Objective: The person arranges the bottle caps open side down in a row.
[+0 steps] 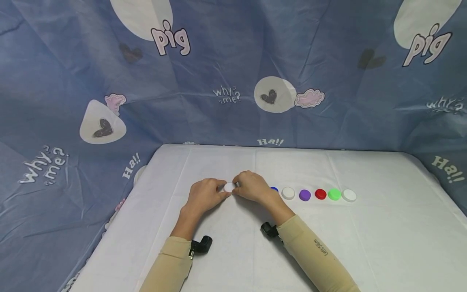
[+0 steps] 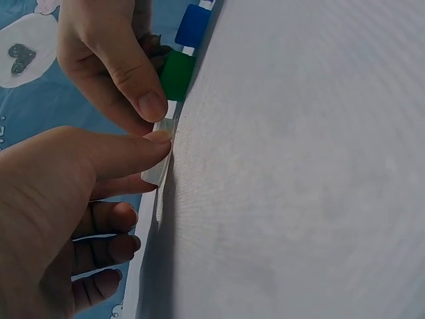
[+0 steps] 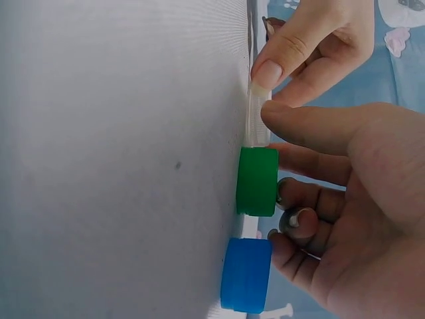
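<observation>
A white bottle cap [image 1: 229,187] lies flat on the white cloth, between the fingertips of both hands. My left hand [image 1: 206,196] pinches its left side with thumb and finger. From the other side my right hand [image 1: 251,186] pinches it too, thumb nearest the camera. In the right wrist view the cap [image 3: 257,123] looks translucent with a ribbed side. A green cap [image 3: 257,181] stands right beside it, under the right hand's fingers; the head view hides this one. Beyond it is a blue cap [image 3: 246,274], partly covered by the right wrist in the head view.
Rightward the row goes on with a white cap [image 1: 288,193], a purple cap [image 1: 305,195], a red cap [image 1: 320,194], a bright green cap [image 1: 334,194] and another white cap [image 1: 349,195]. A blue printed curtain [image 1: 219,121] hangs behind the white-covered table [image 1: 394,227].
</observation>
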Demonstrator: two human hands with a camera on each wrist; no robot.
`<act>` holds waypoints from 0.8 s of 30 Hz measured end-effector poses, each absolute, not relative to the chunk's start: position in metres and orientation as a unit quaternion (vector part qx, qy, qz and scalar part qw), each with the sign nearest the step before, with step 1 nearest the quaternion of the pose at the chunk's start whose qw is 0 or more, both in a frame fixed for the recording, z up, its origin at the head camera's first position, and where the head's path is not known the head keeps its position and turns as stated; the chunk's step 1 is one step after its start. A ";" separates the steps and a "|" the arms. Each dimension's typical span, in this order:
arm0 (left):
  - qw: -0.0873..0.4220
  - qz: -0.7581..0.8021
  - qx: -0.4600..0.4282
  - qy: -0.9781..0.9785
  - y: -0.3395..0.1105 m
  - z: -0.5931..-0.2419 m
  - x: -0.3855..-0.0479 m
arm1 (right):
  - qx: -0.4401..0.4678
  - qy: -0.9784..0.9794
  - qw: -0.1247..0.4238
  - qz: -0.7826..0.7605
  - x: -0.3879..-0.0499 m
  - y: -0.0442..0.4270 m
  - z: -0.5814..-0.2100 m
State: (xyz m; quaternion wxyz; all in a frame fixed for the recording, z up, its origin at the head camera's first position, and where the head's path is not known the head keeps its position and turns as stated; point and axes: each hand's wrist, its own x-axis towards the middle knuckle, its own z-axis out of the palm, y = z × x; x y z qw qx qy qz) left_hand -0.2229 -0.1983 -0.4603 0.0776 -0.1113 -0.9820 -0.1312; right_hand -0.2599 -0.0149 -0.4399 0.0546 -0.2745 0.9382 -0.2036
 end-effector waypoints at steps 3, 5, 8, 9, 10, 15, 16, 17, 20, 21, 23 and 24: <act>0.077 -0.127 -0.111 -0.983 -0.198 -0.460 -0.223 | -0.273 0.939 0.054 -0.204 -0.259 -0.015 -0.440; 0.077 -0.126 -0.110 -0.983 -0.198 -0.460 -0.223 | -0.271 0.939 0.055 -0.206 -0.260 -0.015 -0.440; 0.079 -0.125 -0.109 -0.983 -0.198 -0.460 -0.223 | -0.269 0.939 0.054 -0.210 -0.259 -0.014 -0.440; 0.079 -0.125 -0.109 -0.983 -0.198 -0.460 -0.223 | -0.268 0.938 0.055 -0.211 -0.259 -0.014 -0.440; 0.079 -0.126 -0.109 -0.983 -0.198 -0.460 -0.222 | -0.267 0.938 0.055 -0.213 -0.259 -0.014 -0.440; 0.080 -0.126 -0.110 -0.983 -0.198 -0.459 -0.222 | -0.264 0.938 0.055 -0.216 -0.258 -0.013 -0.438; 0.080 -0.125 -0.110 -0.983 -0.198 -0.459 -0.222 | -0.264 0.938 0.055 -0.216 -0.257 -0.013 -0.437; 0.081 -0.125 -0.109 -0.983 -0.198 -0.460 -0.222 | -0.263 0.939 0.055 -0.216 -0.257 -0.013 -0.437; 0.083 -0.124 -0.108 -0.983 -0.199 -0.460 -0.222 | -0.261 0.939 0.056 -0.216 -0.257 -0.012 -0.435; 0.085 -0.124 -0.109 -0.983 -0.199 -0.460 -0.222 | -0.259 0.939 0.058 -0.218 -0.257 -0.011 -0.435; 0.087 -0.122 -0.110 -0.983 -0.199 -0.460 -0.222 | -0.258 0.939 0.059 -0.220 -0.256 -0.010 -0.434; 0.087 -0.123 -0.111 -0.982 -0.200 -0.460 -0.222 | -0.258 0.939 0.059 -0.221 -0.256 -0.009 -0.434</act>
